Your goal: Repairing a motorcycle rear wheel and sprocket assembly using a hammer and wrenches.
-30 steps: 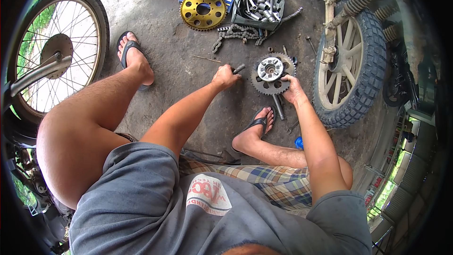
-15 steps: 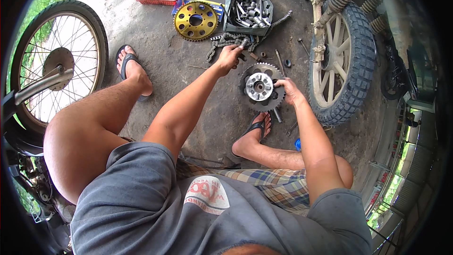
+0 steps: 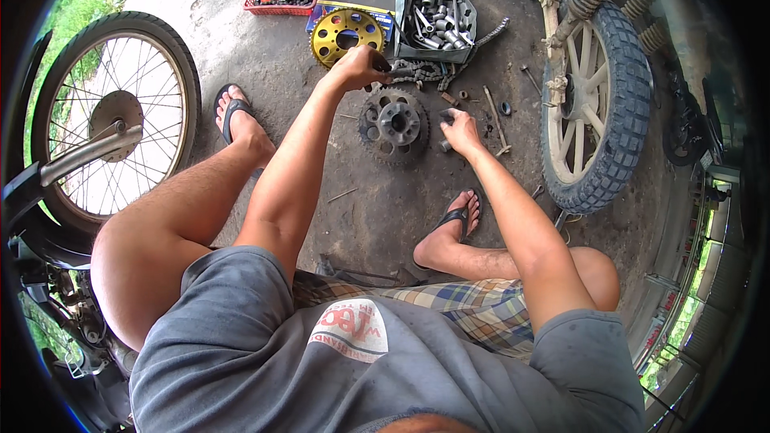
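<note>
A dark toothed sprocket with a grey metal hub lies on the ground in front of me. Beside its right edge is my right hand, fingers pinched together with something small and dark at their tips. My left hand is above and left of the sprocket, its fingers curled and their tips darkened; what they hold, if anything, I cannot make out. Just past those fingertips lies a drive chain. A gold sprocket lies behind the left hand, which partly covers it.
A grey bin of sockets and wrenches and a red basket stand at the back. To the right are a long metal tool, a small dark ring and a knobby motorcycle wheel. A spoked wheel stands left.
The hubbed sprocket, earlier in my right hand, now lies on the ground farther left with a darker face up. My right hand has let go of it. My left hand has moved left.
</note>
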Motion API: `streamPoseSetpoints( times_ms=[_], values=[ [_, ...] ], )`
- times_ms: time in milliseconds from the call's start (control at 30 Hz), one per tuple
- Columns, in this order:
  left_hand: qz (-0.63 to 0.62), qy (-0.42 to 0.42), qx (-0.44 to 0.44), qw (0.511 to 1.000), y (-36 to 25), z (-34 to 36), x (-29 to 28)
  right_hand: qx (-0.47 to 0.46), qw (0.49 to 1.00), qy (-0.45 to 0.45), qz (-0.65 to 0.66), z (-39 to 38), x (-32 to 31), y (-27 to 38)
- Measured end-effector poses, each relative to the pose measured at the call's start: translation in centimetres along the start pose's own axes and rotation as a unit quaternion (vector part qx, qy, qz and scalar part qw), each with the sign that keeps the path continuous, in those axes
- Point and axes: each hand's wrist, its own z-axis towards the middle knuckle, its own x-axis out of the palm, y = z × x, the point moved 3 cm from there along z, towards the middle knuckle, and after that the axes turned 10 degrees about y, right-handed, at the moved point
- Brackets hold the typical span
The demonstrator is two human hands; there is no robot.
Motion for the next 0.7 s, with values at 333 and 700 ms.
streamPoseSetpoints(
  times_ms=[333, 700],
  values=[
    [0.214, 0.123, -0.022, 0.969, -4.1, -0.1, 3.6, 0.019, 0.980, 0.152, -0.126, -1.8, 4.7, -0.3],
    [0.310, 0.112, 0.023, 0.944, -4.6, -0.5, 8.0, 0.010, 0.984, 0.069, -0.164, -2.3, 2.9, -0.9]
  ],
)
